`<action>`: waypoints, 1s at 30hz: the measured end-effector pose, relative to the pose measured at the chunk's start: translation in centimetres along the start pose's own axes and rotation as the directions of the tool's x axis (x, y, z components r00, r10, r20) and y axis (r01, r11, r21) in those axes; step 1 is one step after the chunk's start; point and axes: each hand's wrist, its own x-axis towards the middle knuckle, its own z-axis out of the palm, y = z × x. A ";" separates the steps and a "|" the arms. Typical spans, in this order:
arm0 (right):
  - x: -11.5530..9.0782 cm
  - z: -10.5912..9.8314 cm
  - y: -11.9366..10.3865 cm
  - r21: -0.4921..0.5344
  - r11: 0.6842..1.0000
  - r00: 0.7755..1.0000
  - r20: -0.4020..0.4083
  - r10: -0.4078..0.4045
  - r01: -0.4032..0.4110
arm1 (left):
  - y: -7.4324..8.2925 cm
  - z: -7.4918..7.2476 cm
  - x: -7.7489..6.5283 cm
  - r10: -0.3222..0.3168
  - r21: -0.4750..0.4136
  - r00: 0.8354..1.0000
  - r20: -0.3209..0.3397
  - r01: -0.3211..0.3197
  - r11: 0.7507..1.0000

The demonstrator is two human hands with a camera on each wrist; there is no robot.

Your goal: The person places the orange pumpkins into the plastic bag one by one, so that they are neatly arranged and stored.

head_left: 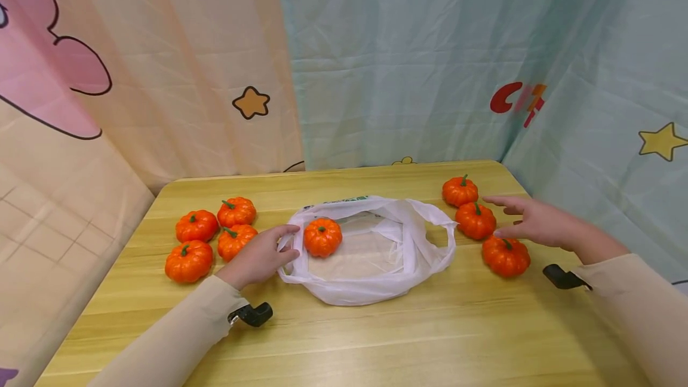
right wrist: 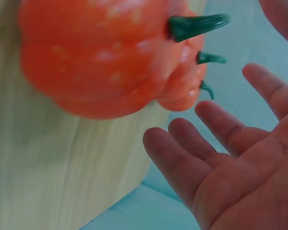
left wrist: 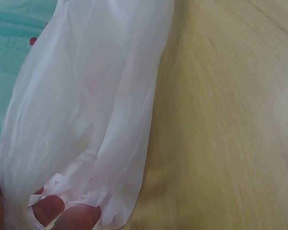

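A white plastic bag (head_left: 357, 292) lies mouth up on the table, its rim spread wide. My left hand (head_left: 260, 258) holds the bag's left handle, and in the left wrist view its fingertips (left wrist: 79, 216) show through the handle loop. One small orange pumpkin (head_left: 322, 237) sits inside the bag at the left. On the right, three more pumpkins stand in a slanting row: a far one (head_left: 459, 190), a middle one (head_left: 475, 220) and a near one (head_left: 506, 257). My right hand (head_left: 543, 224) hovers just right of them, fingers extended and holding nothing.
Several pumpkins (head_left: 189, 261) are grouped on the table's left side, close to my left forearm. The bag's right handle (head_left: 443, 235) reaches toward the right-hand row. Printed curtains (head_left: 398, 76) hang behind the wooden table (head_left: 344, 345) and along both sides.
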 end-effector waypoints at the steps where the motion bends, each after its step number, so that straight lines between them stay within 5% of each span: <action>1: -0.2 0.1 0.4 0.012 1.000 1.000 0.013 -0.001 0.001 | 0.0 0.0 0.0 -0.001 -0.002 1.000 0.001 0.001 1.000; 8: -1.1 0.8 3.1 0.055 0.998 0.996 0.091 0.009 -0.014 | 0.1 0.1 -0.1 0.003 -0.006 1.000 0.005 -0.003 1.000; 19: -1.7 1.7 5.9 0.315 0.949 0.976 0.199 -0.083 0.016 | -0.2 0.1 0.0 -0.011 -0.007 1.000 -0.004 0.011 1.000; 30: -1.6 2.0 6.4 0.360 0.933 0.973 0.222 -0.067 -0.018 | -0.3 0.1 0.0 -0.010 -0.014 1.000 -0.007 0.010 1.000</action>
